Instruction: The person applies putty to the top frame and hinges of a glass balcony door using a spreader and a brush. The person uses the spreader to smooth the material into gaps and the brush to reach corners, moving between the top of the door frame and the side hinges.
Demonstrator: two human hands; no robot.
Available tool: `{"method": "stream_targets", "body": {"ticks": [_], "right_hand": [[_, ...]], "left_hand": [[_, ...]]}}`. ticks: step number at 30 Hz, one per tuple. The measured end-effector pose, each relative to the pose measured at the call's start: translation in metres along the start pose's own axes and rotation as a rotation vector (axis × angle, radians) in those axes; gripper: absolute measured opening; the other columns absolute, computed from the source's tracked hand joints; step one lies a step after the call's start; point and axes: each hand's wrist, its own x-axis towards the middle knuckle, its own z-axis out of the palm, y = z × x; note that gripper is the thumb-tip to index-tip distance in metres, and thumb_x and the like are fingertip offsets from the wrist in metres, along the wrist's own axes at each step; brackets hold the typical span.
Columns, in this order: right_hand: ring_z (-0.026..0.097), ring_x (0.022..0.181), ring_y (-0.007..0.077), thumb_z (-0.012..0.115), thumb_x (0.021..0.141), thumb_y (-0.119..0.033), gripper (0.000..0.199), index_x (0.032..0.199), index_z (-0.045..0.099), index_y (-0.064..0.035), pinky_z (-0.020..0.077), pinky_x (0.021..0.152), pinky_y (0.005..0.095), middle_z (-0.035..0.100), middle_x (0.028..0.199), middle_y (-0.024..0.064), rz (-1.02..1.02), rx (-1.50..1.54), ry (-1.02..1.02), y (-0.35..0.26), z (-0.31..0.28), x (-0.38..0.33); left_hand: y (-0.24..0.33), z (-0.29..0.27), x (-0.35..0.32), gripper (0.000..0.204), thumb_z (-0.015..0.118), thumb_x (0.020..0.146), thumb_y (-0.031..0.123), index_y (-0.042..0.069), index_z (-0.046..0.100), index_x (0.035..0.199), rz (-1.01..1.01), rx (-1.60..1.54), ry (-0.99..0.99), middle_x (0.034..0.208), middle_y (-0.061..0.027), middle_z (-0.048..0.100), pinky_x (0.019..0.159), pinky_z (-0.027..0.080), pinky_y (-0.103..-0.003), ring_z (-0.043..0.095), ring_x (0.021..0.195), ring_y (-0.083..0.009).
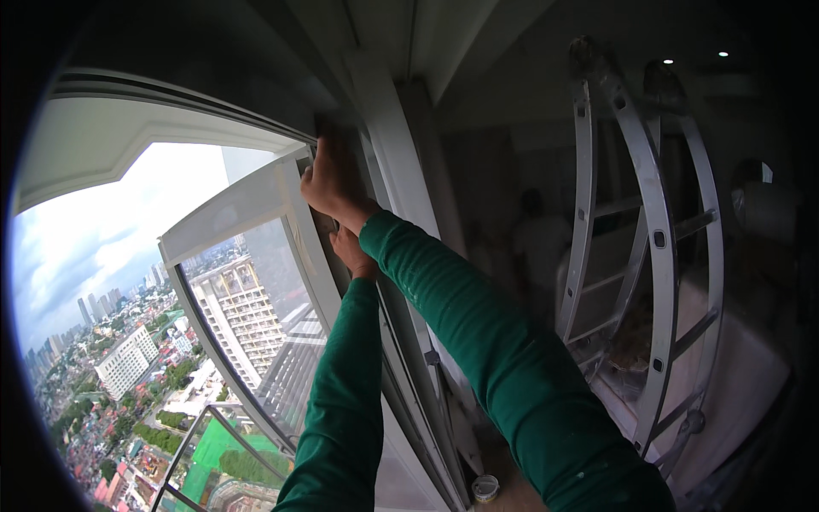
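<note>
Both my arms, in green sleeves, reach up to the side of a tall door or window frame (388, 128). My right hand (335, 183) is the higher one, against the upright near its top corner. Its fingers are curled, and whatever they hold is lost in shadow. Just below, my left hand (351, 253) presses close to the same upright, its fingers mostly hidden. Left of my hands stands a glazed panel (247, 226) with a pale frame, swung outward.
An aluminium folding ladder (657, 239) stands at the right. Behind it lies a large object under a pale cover (742, 375). A small round tub (485, 487) sits on the floor below. Outside, a metal railing (183, 461) borders a high drop over the city. A person (539, 235) shows dimly behind.
</note>
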Motion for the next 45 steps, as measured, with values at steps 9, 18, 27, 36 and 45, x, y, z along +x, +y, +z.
{"method": "stream_targets", "body": {"ticks": [9,18,27,36,45], "right_hand": [[0.048,0.128,0.048,0.06,0.081,0.001,0.069,0.145,0.036,0.0088,0.0382,0.112,0.0519,0.046,0.139,0.0325,-0.184,0.096,0.273,-0.027,0.004,-0.01],[0.056,0.118,0.0487,0.065,0.079,-0.003,0.057,0.133,0.048,0.0068,0.0443,0.106,0.0524,0.058,0.123,0.0306,-0.076,0.256,0.122,-0.039,-0.022,0.005],[0.052,0.131,0.0469,0.054,0.086,0.006,0.057,0.142,0.044,0.0076,0.0419,0.113,0.0474,0.052,0.14,0.0327,-0.073,0.249,0.104,-0.007,-0.011,0.001],[0.05,0.132,0.0473,0.048,0.088,0.006,0.057,0.145,0.043,0.0073,0.0407,0.115,0.0465,0.051,0.142,0.0324,-0.016,0.295,0.073,0.014,0.003,-0.016],[0.053,0.131,0.0451,0.05,0.092,-0.001,0.049,0.141,0.05,0.0043,0.0443,0.112,0.0469,0.055,0.139,0.0312,0.48,0.174,-0.283,0.043,-0.016,-0.007]], "left_hand": [[-0.007,0.0,-0.003,0.034,0.064,0.091,0.029,0.006,0.065,0.115,0.08,-0.024,0.016,0.094,-0.0186,0.072,0.083,0.045,-0.046,0.064,0.082,-0.0375],[-0.009,0.003,-0.005,0.033,0.066,0.089,0.03,0.005,0.067,0.11,0.082,-0.014,0.009,0.093,-0.0178,0.072,0.081,0.045,-0.045,0.064,0.081,-0.037],[-0.016,0.003,-0.003,0.033,0.068,0.088,0.031,0.005,0.068,0.106,0.088,-0.001,-0.011,0.092,-0.0171,0.072,0.08,0.044,-0.044,0.064,0.079,-0.0364],[-0.021,0.001,0.0,0.039,0.07,0.088,0.032,0.005,0.064,0.115,0.214,0.006,0.143,0.083,-0.0166,0.072,0.078,0.043,-0.043,0.063,0.074,-0.0367],[0.017,-0.023,0.002,0.051,0.065,0.091,0.031,0.01,0.055,0.136,0.049,0.067,-0.017,0.084,-0.0181,0.072,0.079,0.043,-0.043,0.066,0.079,-0.037]]}}
